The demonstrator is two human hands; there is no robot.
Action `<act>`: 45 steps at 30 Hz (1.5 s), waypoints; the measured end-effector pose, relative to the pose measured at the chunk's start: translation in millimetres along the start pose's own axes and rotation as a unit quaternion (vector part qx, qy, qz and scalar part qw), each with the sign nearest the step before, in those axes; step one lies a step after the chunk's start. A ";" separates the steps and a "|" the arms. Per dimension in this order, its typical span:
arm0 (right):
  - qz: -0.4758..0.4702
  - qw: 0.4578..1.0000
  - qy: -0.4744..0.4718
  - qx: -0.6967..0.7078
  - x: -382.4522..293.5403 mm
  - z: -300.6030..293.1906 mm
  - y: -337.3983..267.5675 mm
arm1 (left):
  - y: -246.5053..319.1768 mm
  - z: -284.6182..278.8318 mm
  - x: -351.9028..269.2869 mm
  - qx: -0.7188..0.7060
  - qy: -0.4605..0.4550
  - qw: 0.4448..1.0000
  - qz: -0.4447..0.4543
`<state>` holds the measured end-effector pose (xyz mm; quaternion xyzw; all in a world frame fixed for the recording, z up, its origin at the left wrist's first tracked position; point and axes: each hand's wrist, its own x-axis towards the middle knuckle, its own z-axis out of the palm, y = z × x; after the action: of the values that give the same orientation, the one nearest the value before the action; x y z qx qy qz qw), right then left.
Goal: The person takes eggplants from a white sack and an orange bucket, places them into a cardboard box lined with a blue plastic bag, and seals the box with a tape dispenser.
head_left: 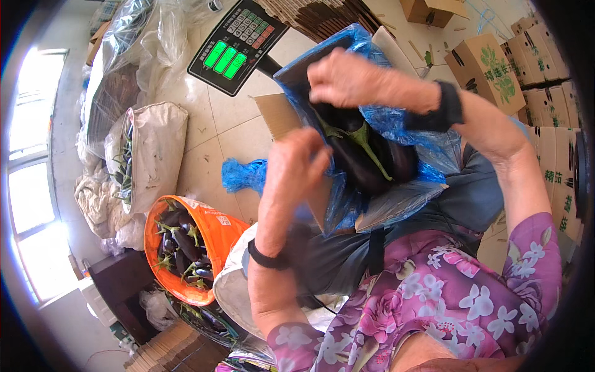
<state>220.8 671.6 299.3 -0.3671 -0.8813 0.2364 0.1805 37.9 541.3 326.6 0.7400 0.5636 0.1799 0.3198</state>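
An open cardboard box lined with blue plastic film (395, 197) stands tilted before me, with several dark eggplants (358, 160) and their green stems inside. My right hand (344, 76), its fingers curled, is over the far part of the box; whether it grips anything is not clear. At the box's left side is my left hand (297, 156), blurred, with thumb and fingers apart and nothing visible between them. Beyond my hands, a digital scale display (237, 44) shows lit green panels. Blue film (244, 176) also bunches out left of the box.
An orange bucket-like container (232, 228) of eggplants stands at left, beside a whitish sack (160, 149) holding more. Printed cartons (488, 74) are stacked at right. Flattened cardboard (316, 18) lies beyond the box, and more (172, 346) at lower left.
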 end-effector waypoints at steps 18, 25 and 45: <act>0.044 0.988 -0.003 0.148 16.0 -80.4 35.1 | -74.7 -7.1 109.7 0.224 0.149 0.959 -0.091; -0.068 0.944 -0.278 0.165 -22.8 -89.5 -19.9 | -85.6 -28.8 92.7 0.016 0.185 0.978 -0.092; 0.163 0.981 0.003 0.108 -106.9 -144.0 35.4 | 59.0 35.8 -4.3 -0.027 0.009 0.990 0.136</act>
<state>382.7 656.1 382.9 -0.4852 -0.7784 0.3548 0.1810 101.5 518.1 340.7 0.7995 0.4554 0.2435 0.3068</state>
